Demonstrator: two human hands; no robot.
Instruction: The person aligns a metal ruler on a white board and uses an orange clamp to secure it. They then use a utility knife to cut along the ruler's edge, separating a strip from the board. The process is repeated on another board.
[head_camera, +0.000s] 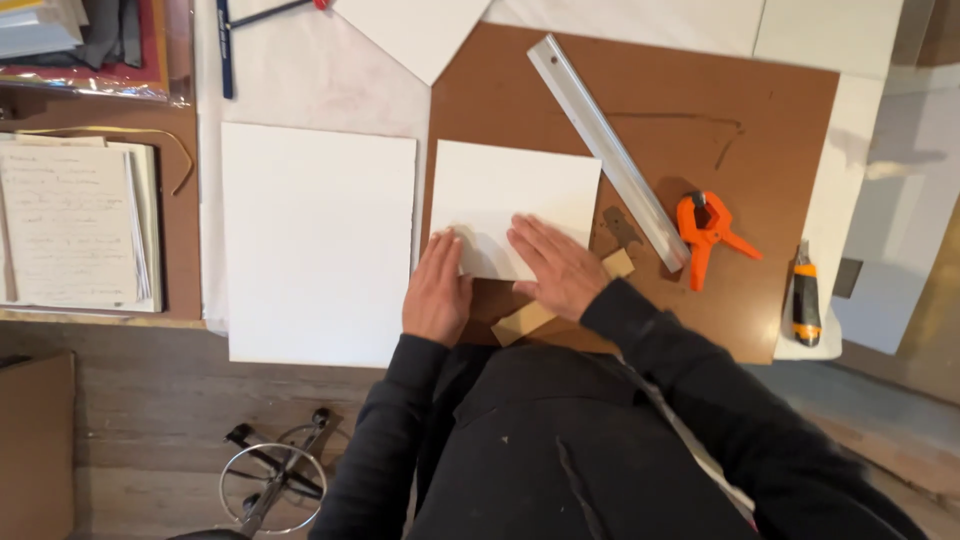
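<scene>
White sheet pressed flat under both palms

White card sheet (510, 205) lies at frame centre on the brown board (780, 120), and we judge the work is at a holding stage: no cut shows yet. Our left hand (437, 290) and right hand (555, 265) rest on its lower edge, fingers spread flat, grasping nothing. Metal ruler (605, 150), orange clamp (705, 235) and utility knife (806, 300) lie untouched to the right.

A metal ruler (605, 150) lies slantwise on the brown board (770, 120), with an orange spring clamp (708, 232) just beside its lower end. A utility knife (806, 300) rests at right; an open notebook (75, 222) lies far left.
</scene>
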